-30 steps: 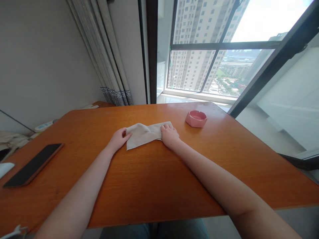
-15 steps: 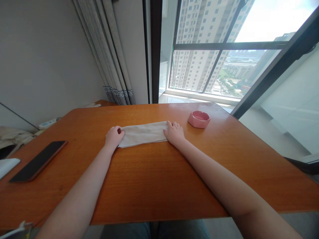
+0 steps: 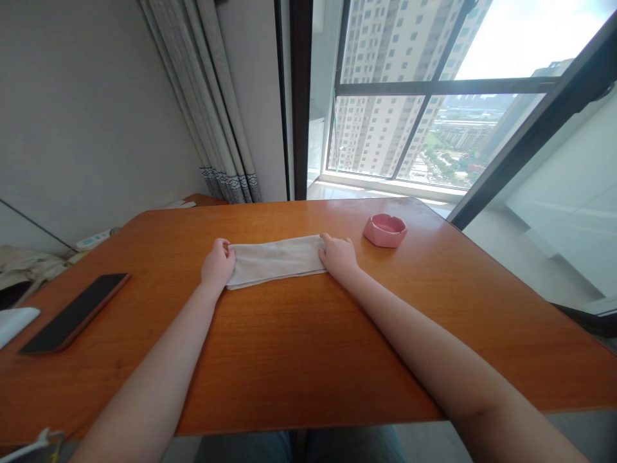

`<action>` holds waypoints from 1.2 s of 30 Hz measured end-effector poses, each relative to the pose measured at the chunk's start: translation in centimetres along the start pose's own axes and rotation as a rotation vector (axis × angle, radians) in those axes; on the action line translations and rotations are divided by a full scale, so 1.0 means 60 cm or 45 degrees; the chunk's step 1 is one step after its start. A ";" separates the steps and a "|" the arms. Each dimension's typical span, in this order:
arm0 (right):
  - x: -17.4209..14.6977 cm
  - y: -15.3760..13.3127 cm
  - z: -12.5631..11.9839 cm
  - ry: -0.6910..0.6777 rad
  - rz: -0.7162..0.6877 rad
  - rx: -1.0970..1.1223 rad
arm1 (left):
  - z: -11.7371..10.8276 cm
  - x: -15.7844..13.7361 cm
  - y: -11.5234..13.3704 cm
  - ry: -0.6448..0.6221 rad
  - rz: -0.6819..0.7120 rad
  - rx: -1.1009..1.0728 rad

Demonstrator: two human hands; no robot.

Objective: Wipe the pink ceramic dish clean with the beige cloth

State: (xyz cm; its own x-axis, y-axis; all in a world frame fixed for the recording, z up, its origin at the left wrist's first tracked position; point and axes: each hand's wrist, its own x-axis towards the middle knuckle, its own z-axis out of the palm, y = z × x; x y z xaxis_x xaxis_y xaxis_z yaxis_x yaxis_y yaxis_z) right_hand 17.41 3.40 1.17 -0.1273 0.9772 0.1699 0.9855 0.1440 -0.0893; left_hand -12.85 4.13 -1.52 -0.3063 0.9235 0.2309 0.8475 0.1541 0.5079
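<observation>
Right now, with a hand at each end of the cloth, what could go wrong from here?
The layers of the cloth look uneven at the near edge; tugging by the left hand might skew them more. The pink dish stands near the right hand, which could bump it.

No text, label, brand, number or sign can be read anywhere; any markings on the white oblong plastic strip at the far left are too small and blurred to make out.
</observation>
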 end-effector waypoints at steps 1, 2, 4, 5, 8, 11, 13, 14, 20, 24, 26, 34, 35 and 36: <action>-0.001 -0.002 -0.006 0.026 -0.032 -0.010 | -0.001 -0.001 -0.001 -0.040 -0.013 0.042; -0.003 -0.004 -0.010 0.038 -0.058 -0.016 | -0.003 -0.002 -0.001 -0.068 -0.015 0.071; -0.006 -0.009 -0.014 0.025 -0.063 -0.024 | -0.007 -0.003 0.004 -0.028 0.040 0.117; -0.008 -0.010 -0.013 0.003 -0.027 -0.029 | -0.009 -0.005 0.008 0.045 0.097 0.134; -0.010 -0.011 -0.005 -0.099 0.121 -0.026 | -0.010 -0.013 0.028 0.208 0.393 0.109; -0.007 -0.007 0.001 -0.190 0.121 0.011 | 0.003 -0.025 0.047 -0.079 0.722 0.081; -0.005 -0.005 0.000 -0.138 0.070 -0.012 | 0.014 -0.033 0.054 -0.353 0.784 0.147; -0.003 -0.004 -0.002 -0.095 0.046 -0.034 | 0.018 -0.036 0.056 -0.451 0.770 0.182; -0.003 -0.004 -0.016 -0.054 -0.001 -0.045 | 0.021 -0.048 0.064 -0.432 0.698 0.192; -0.005 -0.004 -0.010 -0.157 0.127 -0.021 | 0.025 -0.054 0.066 -0.494 0.638 0.307; -0.005 -0.004 -0.006 -0.206 0.110 0.004 | 0.029 -0.055 0.063 -0.562 0.615 0.374; -0.005 -0.009 -0.030 -0.098 -0.030 -0.159 | 0.035 -0.053 0.055 -0.561 0.617 0.378; -0.006 -0.010 -0.034 -0.091 -0.043 -0.173 | 0.035 -0.053 0.055 -0.559 0.614 0.375; -0.006 -0.010 -0.037 -0.071 -0.061 -0.184 | 0.035 -0.054 0.055 -0.561 0.612 0.372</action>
State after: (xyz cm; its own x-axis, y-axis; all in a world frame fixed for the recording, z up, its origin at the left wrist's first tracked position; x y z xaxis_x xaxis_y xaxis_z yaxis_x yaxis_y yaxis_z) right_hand 17.11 2.63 3.31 -0.1767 0.9774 0.1158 0.9835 0.1706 0.0604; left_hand -8.14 2.40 -2.30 0.2819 0.9593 -0.0150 0.9451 -0.2750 0.1765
